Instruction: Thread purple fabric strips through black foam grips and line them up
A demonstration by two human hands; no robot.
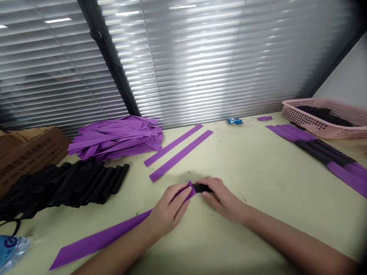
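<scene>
Two hands meet over the pale table (245, 171): the left hand (170, 209) pinches the folded end of a purple strip (107, 237) between thumb and fingers, right at the mouth of a black tube (202, 188), and the right hand (226, 199) grips that tube between thumb and fingers. The strip trails under the left wrist toward the near left. Two loose strips (181, 155) lie beyond the hands, near a purple pile (120, 136); more black tubes (79, 184) sit in front of the pile, beside a cardboard box (29, 156)
</scene>
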